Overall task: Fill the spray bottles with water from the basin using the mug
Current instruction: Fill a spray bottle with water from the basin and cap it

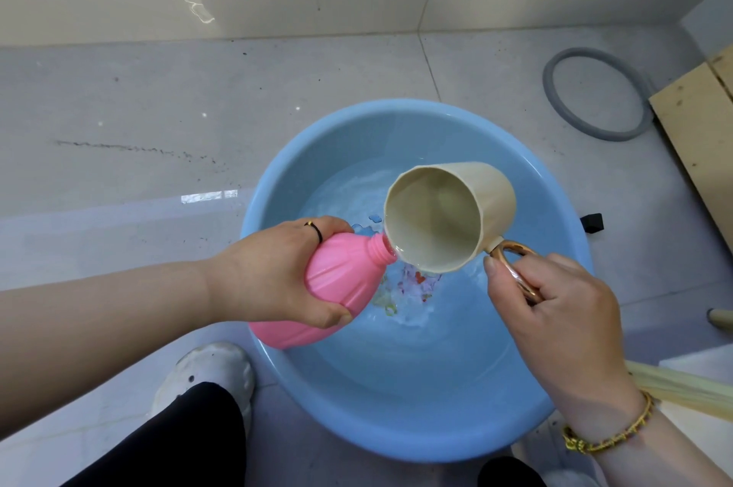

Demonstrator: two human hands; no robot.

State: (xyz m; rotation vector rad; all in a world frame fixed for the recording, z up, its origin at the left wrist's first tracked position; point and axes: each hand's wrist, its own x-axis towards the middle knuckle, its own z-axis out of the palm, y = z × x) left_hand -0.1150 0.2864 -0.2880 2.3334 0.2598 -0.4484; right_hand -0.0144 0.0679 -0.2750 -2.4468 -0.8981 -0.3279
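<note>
midway through, by the look of it: pouring into one bottle. over the left rim of the basin point(396, 443), gripping the pink bottle point(337, 280) round its belly with the left hand point(273, 272), cap off, neck tilted toward the basin's middle. above the basin's middle, tipping the cream mug point(448, 217), lip touching the bottle's mouth, only a little water pooled at the lip. over the basin's right side, pinching the mug's gold handle with the right hand point(555, 312). cannot tell the fill level through the pink plastic. probably more scoops needed; plenty of water in the basin. no other bottles in view.
</note>
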